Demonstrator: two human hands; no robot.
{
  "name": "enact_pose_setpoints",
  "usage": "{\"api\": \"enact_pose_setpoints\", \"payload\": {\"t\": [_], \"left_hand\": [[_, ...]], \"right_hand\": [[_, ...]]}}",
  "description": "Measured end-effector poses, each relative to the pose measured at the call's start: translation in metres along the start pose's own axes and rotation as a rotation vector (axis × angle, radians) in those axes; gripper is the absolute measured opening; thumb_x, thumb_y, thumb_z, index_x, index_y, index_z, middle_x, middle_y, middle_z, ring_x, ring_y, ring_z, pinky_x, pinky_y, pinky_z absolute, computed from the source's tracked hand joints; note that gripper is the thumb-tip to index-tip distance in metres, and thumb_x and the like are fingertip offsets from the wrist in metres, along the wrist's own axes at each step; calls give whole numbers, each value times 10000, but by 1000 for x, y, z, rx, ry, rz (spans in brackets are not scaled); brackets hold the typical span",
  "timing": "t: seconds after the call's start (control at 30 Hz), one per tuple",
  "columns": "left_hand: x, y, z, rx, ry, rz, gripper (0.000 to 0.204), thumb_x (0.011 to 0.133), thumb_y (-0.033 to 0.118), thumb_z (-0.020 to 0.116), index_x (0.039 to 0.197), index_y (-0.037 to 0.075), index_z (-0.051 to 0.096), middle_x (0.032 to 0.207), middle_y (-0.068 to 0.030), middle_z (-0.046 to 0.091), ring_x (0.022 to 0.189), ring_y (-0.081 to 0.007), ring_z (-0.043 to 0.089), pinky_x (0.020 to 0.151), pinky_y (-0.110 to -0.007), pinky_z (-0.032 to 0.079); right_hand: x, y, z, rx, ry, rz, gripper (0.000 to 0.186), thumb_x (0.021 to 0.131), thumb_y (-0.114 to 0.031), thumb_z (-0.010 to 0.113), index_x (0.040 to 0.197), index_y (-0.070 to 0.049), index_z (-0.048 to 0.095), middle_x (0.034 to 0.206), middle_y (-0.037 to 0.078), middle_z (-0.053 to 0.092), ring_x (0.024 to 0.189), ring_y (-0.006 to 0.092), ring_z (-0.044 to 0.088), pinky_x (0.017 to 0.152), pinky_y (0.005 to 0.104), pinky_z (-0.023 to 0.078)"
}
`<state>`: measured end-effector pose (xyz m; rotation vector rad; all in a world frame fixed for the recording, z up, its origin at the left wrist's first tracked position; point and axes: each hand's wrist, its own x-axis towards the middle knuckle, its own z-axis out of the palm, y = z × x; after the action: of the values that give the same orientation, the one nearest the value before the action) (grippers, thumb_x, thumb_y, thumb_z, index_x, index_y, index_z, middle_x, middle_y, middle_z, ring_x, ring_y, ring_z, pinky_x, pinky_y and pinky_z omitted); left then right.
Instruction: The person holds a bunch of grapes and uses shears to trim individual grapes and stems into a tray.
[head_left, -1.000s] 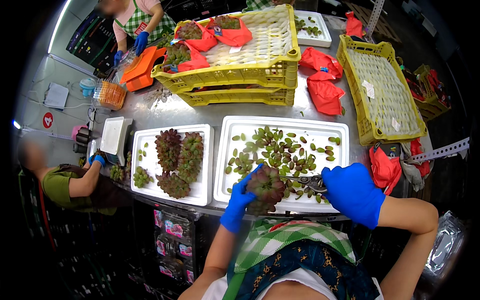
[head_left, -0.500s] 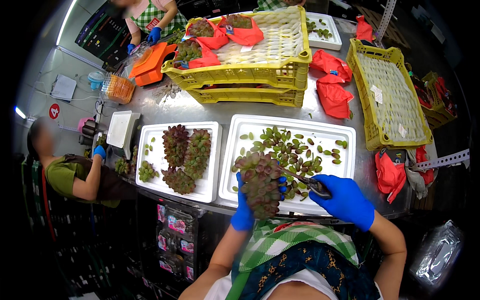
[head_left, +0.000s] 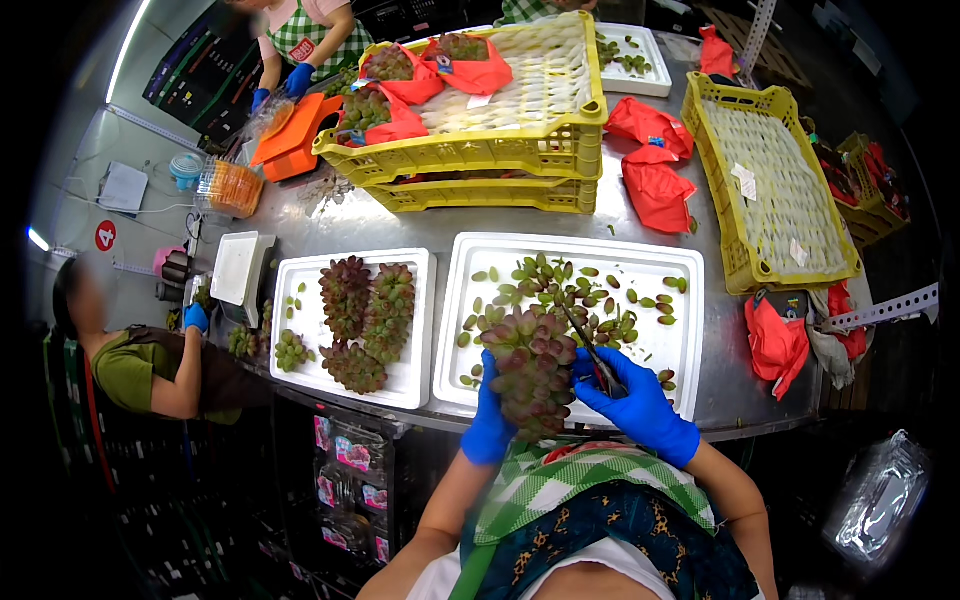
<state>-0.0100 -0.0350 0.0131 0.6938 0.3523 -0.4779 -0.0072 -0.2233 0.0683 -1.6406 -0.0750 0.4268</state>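
My left hand (head_left: 489, 420), in a blue glove, holds up a bunch of red-green grapes (head_left: 531, 368) over the near edge of the right white tray (head_left: 680, 330). My right hand (head_left: 630, 405), also blue-gloved, grips small dark scissors (head_left: 592, 355) whose blades point up and left at the bunch. Several loose green grapes (head_left: 585, 295) lie scattered across that tray. On the left white tray (head_left: 300, 350) rest trimmed grape bunches (head_left: 365, 315).
Stacked yellow crates (head_left: 500, 150) with grapes in red bags stand behind the trays. A lone yellow crate (head_left: 780, 190) sits at right, red bags (head_left: 650, 175) beside it. A person in green (head_left: 150, 365) works at left by a scale (head_left: 235, 268); another stands at top left.
My left hand has lifted the bunch higher and turned it upright in front of me. My right hand with the scissors has moved in close against the bunch's right side.
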Motion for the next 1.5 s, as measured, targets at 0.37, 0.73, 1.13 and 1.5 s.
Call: {"api": "enact_pose_setpoints", "payload": {"t": [0.37, 0.73, 1.13, 1.5], "left_hand": [[-8, 7, 8, 111, 41, -84, 638, 855, 482, 430, 1306, 49, 305, 1269, -145, 415, 1128, -275, 454, 927, -384, 401], [1, 11, 20, 418, -45, 90, 569, 844, 222, 510, 1328, 38, 275, 1280, -82, 408, 1165, -184, 414, 961, -314, 345], [5, 23, 22, 461, 0, 180, 675, 856, 494, 404, 1337, 45, 256, 1223, -134, 456, 1120, -250, 463, 924, -351, 392], [-6, -8, 14, 89, -348, 142, 677, 859, 560, 269, 1344, 88, 243, 1313, -123, 360, 1163, -267, 406, 966, -404, 349]], "right_hand": [[0, 20, 11, -9, 150, -5, 501, 799, -258, 623, 1205, -20, 448, 905, 68, 609, 777, 118, 574, 693, 258, 466], [4, 40, -2, 439, 62, 229, 395, 844, -205, 566, 1172, -4, 476, 1072, 67, 559, 947, 133, 537, 826, 263, 432], [4, 32, -8, 953, -70, 192, 352, 849, -179, 543, 1161, -32, 474, 1015, 61, 563, 857, 132, 543, 732, 281, 445], [11, 12, 3, 510, -106, 255, 359, 836, -230, 573, 1117, -14, 515, 872, 56, 604, 804, 114, 546, 740, 258, 431]]}}
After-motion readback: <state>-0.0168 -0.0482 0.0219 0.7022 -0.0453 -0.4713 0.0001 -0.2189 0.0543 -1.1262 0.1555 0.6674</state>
